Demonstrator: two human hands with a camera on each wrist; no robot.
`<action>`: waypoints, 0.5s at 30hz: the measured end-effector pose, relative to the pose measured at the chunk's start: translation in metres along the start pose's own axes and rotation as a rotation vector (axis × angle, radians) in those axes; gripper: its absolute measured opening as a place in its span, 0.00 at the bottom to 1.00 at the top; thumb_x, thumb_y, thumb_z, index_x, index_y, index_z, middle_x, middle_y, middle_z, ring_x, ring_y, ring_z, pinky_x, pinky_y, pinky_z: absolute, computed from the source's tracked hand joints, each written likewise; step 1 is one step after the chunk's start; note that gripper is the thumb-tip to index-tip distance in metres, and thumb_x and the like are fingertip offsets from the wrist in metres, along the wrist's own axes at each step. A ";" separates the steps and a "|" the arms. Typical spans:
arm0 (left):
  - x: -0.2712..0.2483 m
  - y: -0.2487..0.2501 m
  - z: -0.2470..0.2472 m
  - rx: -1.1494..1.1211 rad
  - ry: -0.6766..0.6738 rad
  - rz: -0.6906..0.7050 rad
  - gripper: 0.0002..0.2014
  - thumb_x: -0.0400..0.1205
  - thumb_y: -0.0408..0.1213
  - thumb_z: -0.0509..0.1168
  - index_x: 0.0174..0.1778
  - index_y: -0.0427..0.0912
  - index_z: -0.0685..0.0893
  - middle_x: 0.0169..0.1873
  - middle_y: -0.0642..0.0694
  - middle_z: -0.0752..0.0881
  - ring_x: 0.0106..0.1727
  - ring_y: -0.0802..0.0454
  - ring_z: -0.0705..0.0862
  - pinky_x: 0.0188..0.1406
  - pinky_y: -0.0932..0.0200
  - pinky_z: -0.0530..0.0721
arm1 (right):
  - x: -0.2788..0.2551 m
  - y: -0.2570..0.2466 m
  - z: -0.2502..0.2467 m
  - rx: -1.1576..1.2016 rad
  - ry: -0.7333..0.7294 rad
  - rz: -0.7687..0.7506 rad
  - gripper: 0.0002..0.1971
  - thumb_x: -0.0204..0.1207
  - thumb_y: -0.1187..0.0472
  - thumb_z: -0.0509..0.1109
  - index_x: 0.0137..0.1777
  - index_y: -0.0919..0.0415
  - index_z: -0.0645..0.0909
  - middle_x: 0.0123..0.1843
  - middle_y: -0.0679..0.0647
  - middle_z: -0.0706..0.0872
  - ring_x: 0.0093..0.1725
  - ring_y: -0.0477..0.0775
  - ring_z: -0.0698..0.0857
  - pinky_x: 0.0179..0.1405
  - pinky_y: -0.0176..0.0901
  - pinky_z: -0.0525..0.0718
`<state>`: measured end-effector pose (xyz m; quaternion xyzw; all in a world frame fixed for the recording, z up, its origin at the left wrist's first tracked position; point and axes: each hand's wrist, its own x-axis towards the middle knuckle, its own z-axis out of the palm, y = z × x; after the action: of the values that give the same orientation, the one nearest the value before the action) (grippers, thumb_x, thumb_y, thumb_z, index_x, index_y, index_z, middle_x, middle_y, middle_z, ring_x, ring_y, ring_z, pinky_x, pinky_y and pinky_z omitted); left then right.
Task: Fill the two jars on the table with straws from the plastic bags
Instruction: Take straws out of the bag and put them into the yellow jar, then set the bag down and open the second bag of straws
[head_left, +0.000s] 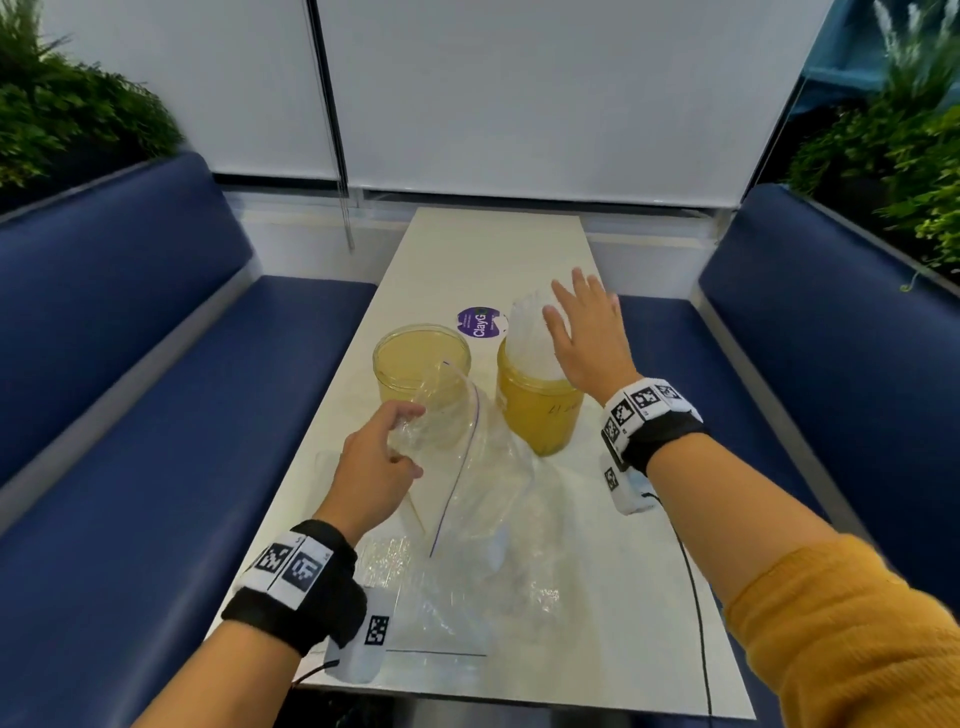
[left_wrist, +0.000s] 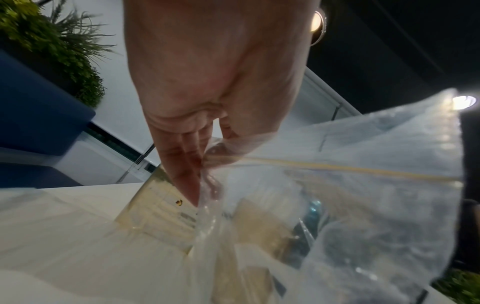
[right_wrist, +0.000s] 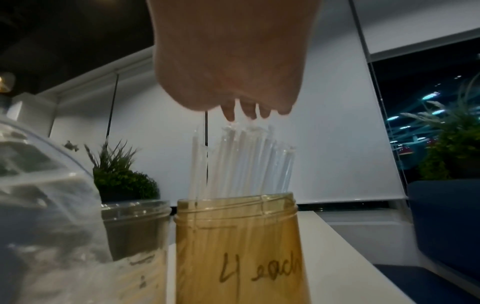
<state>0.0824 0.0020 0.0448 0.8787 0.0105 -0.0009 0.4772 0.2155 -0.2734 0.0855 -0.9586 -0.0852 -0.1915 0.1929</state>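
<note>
Blue booth benches (head_left: 156, 374) flank the white table (head_left: 498, 249) that runs up the middle of your head view, with white blinds (head_left: 519, 93) behind it and green plants (head_left: 62, 114) in the upper corners. At the centre of the frame stand your two amber jars. The right jar (head_left: 540, 410) is packed with white straws (head_left: 527, 332) standing upright and rising well above its rim; handwriting shows on its side in your right wrist view. Your right hand (head_left: 587, 332) is spread flat with fingers straight, palm just over the straw tops, gripping nothing; from the wrist camera the fingertips (right_wrist: 230, 115) hang just above the straw ends, and contact cannot be judged. The left jar (head_left: 421, 364) sits just beside the first, to its left, and looks empty. Your left hand (head_left: 376, 467) pinches the mouth of a clear plastic bag (head_left: 467, 457), lifted so its open edge leans against the left jar's rim. Another crumpled plastic bag (head_left: 447, 597) lies flat on the table toward the lower centre. Beyond the jars, a purple round sticker (head_left: 478, 322) sits on the tabletop. Your right forearm wears a mustard sleeve (head_left: 852, 639) at the lower right.
</note>
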 end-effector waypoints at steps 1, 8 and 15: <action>0.001 -0.005 0.000 0.000 0.001 -0.012 0.31 0.80 0.16 0.64 0.61 0.63 0.80 0.59 0.57 0.80 0.42 0.38 0.91 0.43 0.39 0.93 | -0.008 -0.004 -0.004 0.073 0.147 -0.011 0.23 0.91 0.47 0.52 0.80 0.55 0.73 0.83 0.57 0.69 0.83 0.58 0.65 0.84 0.60 0.63; -0.011 -0.007 0.011 -0.155 -0.091 -0.121 0.28 0.83 0.17 0.60 0.76 0.44 0.79 0.49 0.37 0.92 0.43 0.52 0.93 0.39 0.63 0.91 | -0.108 -0.046 0.019 0.158 -0.055 -0.288 0.19 0.89 0.49 0.56 0.68 0.55 0.85 0.65 0.52 0.85 0.67 0.52 0.79 0.65 0.49 0.78; -0.043 -0.025 0.006 -0.001 -0.158 0.024 0.22 0.87 0.51 0.65 0.76 0.62 0.67 0.67 0.60 0.81 0.65 0.56 0.82 0.59 0.61 0.77 | -0.174 -0.030 0.082 0.152 -0.377 -0.117 0.36 0.81 0.29 0.39 0.81 0.40 0.71 0.81 0.46 0.72 0.81 0.48 0.67 0.81 0.54 0.65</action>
<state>0.0389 0.0103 0.0212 0.8758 -0.0376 -0.0647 0.4768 0.0771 -0.2285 -0.0437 -0.9536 -0.1895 -0.0128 0.2337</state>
